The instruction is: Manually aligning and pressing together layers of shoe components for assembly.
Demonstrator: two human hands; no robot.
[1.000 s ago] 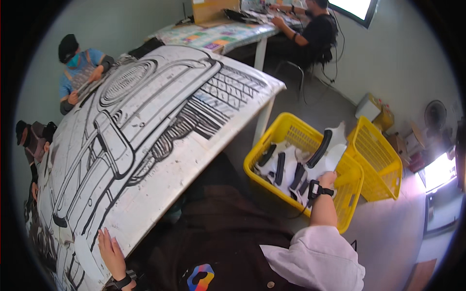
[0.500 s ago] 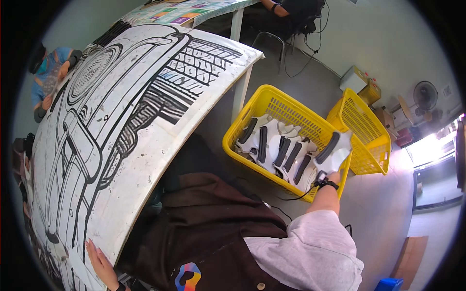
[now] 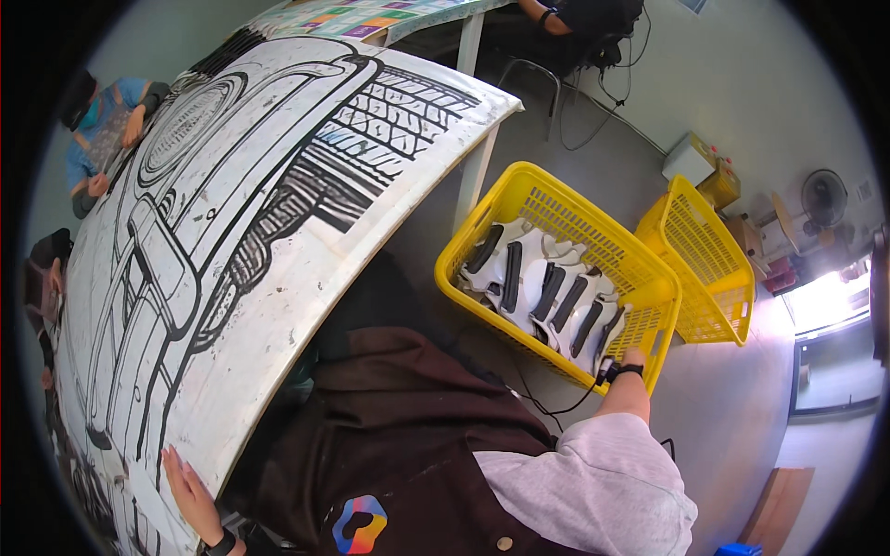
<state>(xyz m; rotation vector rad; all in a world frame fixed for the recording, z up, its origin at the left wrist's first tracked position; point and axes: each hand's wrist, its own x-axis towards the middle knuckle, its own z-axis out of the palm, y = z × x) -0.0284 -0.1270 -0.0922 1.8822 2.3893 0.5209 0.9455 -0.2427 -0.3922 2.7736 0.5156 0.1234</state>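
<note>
My left hand rests flat at the near edge of the white tabletop, fingers stretched out and holding nothing. My right hand reaches into the near right end of the yellow basket. Its fingers are mostly hidden, so I cannot tell whether they still grip anything. Beside it, at the right end of a row, lies a white curved part with a dark strip. Several similar white parts lean side by side in the basket.
A second yellow basket stands behind the first, tilted. Another person is at the table's far left side; one more person sits at the back. A fan and containers stand by the wall. A cable trails from my right wrist.
My right hand has lowered the white part with the dark strip from above the basket into the right end of the row. My left hand has stayed on the table.
</note>
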